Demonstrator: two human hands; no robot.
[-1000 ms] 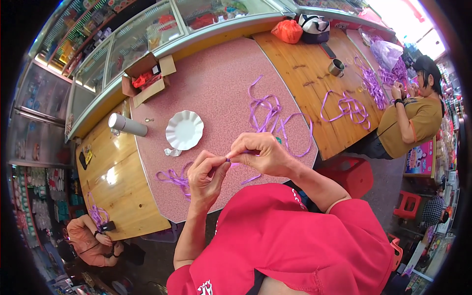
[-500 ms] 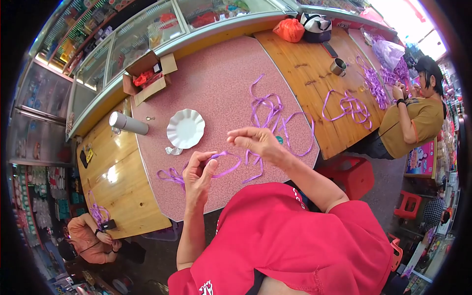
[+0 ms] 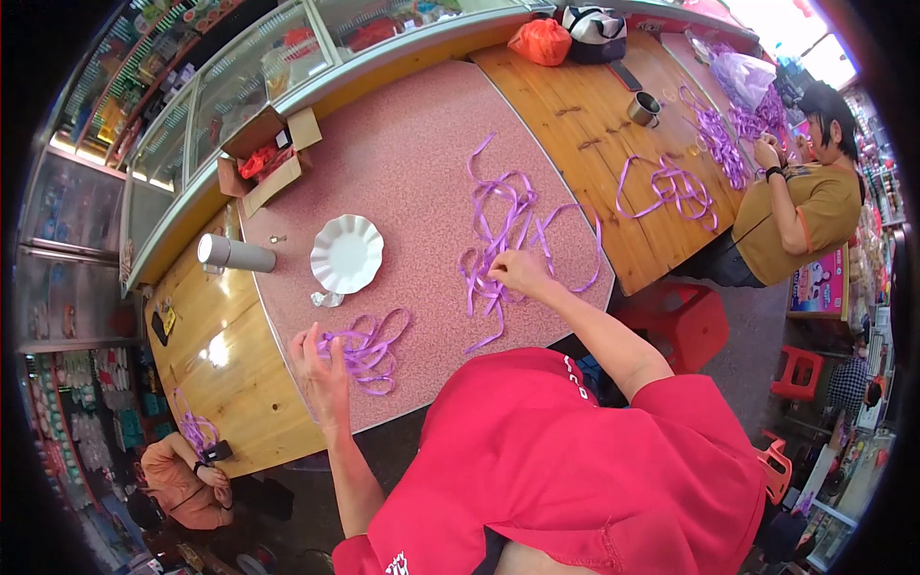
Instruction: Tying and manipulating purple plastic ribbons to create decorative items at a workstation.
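Two loose heaps of narrow purple ribbon lie on the pink speckled tabletop (image 3: 422, 144). At the left heap of ribbon (image 3: 369, 359), my left hand (image 3: 322, 372) is open at the near-left edge, its fingers spread and pointing away from me; I see nothing held in it. Over the near end of the right heap of ribbon (image 3: 508, 206), my right hand (image 3: 522, 272) is closed in a pinch on a purple ribbon. The exact bit between its fingertips is too small to make out. A white scalloped plate (image 3: 347, 254) sits beyond the left heap.
A crumpled foil piece (image 3: 327, 299), a grey flask (image 3: 237, 254) and an open cardboard box (image 3: 271, 165) are at the left. On the right wooden table are a metal mug (image 3: 644, 109) and more ribbon (image 3: 676, 189). Co-workers sit at both sides. A red stool (image 3: 685, 326) stands right.
My left hand has moved left and let go of the ribbon, which now lies on the left heap. My right hand has come down onto the right heap and pinched ribbon there.
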